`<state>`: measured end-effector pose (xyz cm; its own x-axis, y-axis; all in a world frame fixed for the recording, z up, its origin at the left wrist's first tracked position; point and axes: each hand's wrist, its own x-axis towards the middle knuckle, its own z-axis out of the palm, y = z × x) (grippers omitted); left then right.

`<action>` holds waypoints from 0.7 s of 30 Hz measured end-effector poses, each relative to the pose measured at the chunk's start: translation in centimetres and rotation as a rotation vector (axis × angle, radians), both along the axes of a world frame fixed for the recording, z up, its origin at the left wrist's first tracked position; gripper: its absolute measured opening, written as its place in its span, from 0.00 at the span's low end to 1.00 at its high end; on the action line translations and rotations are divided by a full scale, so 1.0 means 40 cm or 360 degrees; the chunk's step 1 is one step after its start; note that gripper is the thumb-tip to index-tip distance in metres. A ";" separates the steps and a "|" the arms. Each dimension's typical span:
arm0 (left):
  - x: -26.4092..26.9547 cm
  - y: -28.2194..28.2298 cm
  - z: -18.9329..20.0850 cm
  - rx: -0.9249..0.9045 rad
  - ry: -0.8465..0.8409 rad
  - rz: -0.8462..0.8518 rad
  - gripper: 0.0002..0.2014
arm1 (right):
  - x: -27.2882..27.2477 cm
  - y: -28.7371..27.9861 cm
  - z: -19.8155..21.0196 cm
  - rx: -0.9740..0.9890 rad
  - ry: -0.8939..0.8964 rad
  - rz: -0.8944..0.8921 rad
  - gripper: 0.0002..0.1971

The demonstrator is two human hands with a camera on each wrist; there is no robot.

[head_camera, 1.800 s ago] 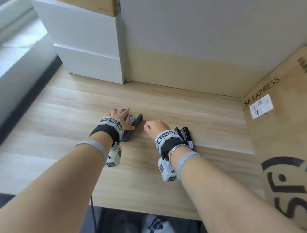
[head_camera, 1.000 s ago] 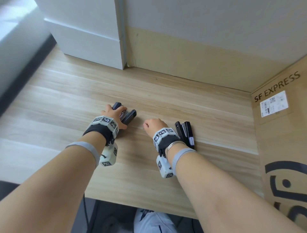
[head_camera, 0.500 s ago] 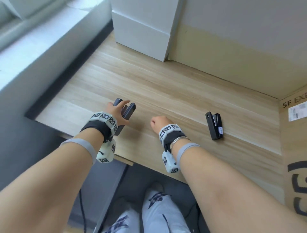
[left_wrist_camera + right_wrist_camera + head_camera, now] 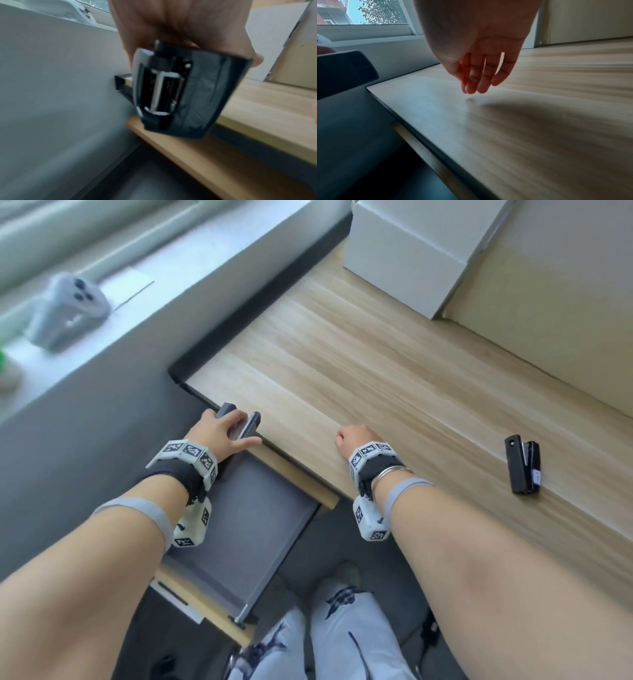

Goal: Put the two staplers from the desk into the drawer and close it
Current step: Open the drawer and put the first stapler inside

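My left hand grips a dark stapler at the front left corner of the wooden desk, just above the open drawer. The left wrist view shows the stapler's underside, held from above by that hand. The drawer's grey bottom shows nothing lying in it. A second black stapler lies on the desk far to the right. My right hand hovers over the desk's front edge, fingers hanging loosely and holding nothing.
A white box stands at the back of the desk against a beige panel. On the window sill to the left lies a white controller. My legs are below the desk, right of the drawer's wooden front.
My left hand lifted the stapler and carried it left to the desk corner over the drawer. My right hand drew away from the second stapler. The head view swung left and down.
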<state>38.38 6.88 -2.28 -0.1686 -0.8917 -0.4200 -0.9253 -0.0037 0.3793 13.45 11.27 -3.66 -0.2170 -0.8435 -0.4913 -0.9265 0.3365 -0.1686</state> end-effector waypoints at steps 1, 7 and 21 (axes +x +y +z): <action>0.024 0.007 -0.013 0.0005 -0.0007 0.0026 0.30 | 0.012 -0.006 -0.003 -0.0012 0.0006 -0.0003 0.16; 0.123 0.050 -0.113 0.0091 -0.0018 0.0074 0.29 | 0.055 -0.036 -0.038 -0.0176 0.0004 -0.0051 0.15; 0.187 0.091 -0.345 0.0034 -0.0061 0.0045 0.22 | 0.081 -0.075 -0.103 -0.0408 0.0116 -0.0177 0.14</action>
<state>45.86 10.52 -16.08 -0.1269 -0.8865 -0.4450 -0.9386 -0.0378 0.3429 16.69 8.26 -7.78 -0.3419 -0.9072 -0.2449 -0.8992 0.3916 -0.1953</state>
